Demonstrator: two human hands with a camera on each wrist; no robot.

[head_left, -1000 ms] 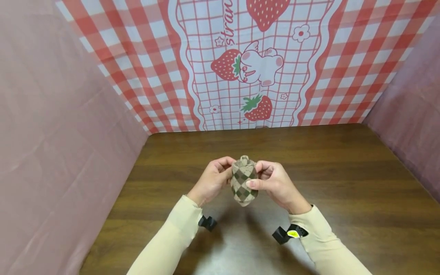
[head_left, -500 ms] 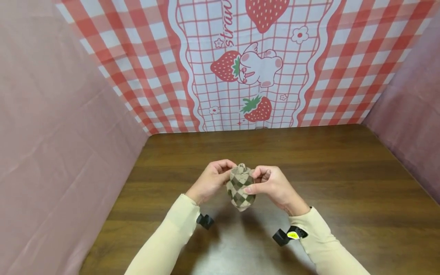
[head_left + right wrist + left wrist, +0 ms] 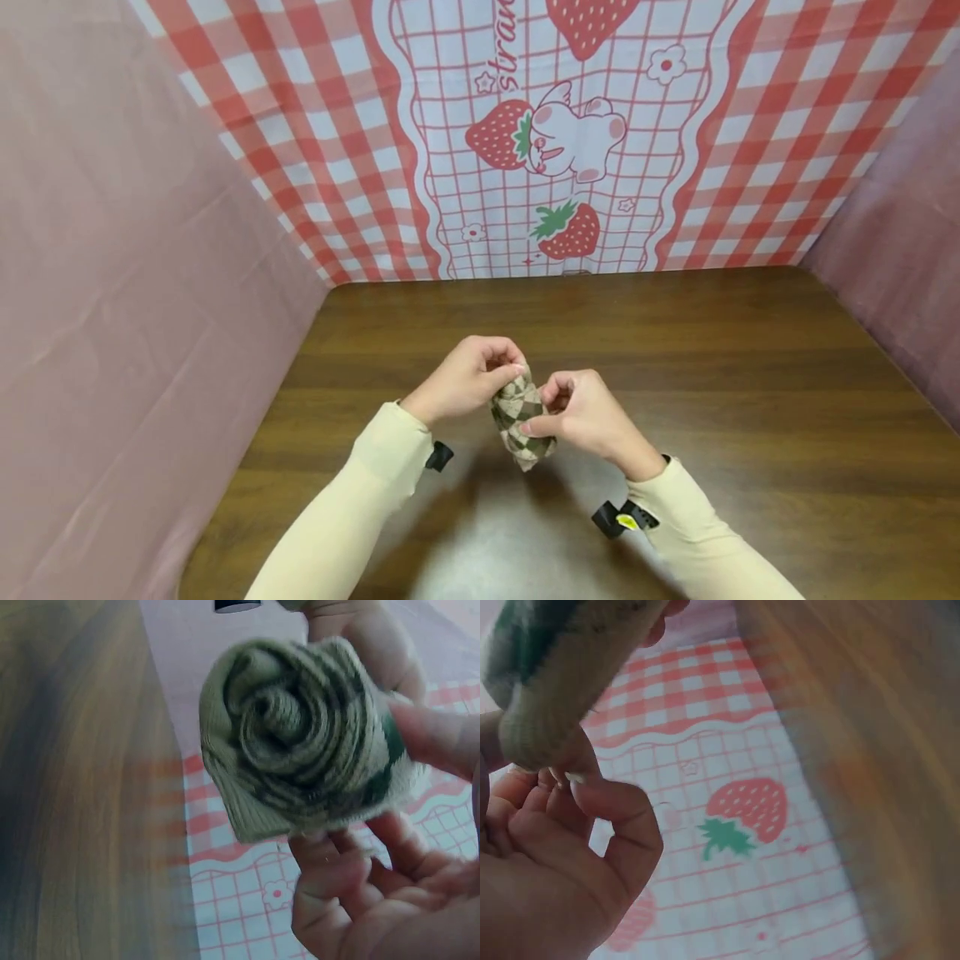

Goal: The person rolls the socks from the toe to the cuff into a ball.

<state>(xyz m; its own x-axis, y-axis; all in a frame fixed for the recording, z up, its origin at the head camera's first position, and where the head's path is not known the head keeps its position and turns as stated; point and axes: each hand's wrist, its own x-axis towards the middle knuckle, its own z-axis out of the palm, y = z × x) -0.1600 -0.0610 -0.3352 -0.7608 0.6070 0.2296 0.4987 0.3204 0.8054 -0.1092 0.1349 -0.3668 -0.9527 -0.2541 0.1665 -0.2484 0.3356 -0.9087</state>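
Note:
A rolled-up sock [image 3: 517, 408], knitted in beige, brown and green diamonds, is held up over the table between both hands. My left hand [image 3: 467, 377] pinches its upper end with thumb and fingers. On the other side, my right hand [image 3: 588, 418] grips the roll's body, thumb on the near face and fingers behind. In the right wrist view the coiled end of the sock [image 3: 281, 739] shows as a spiral of ribbed layers. The left wrist view catches the sock [image 3: 570, 682] above the pinching fingers, partly out of frame.
Beneath the hands lies a brown wooden table [image 3: 712, 358]. A red-and-white checked cloth [image 3: 540, 192] with strawberries hangs along its back edge. Pink fabric [image 3: 150, 292] walls the left side, and a darker pink cloth [image 3: 892, 242] the right.
My left hand has shifted from the side of the roll onto its upper end, covering the small loop seen there. The sock has tilted and moved slightly left and down with my right hand.

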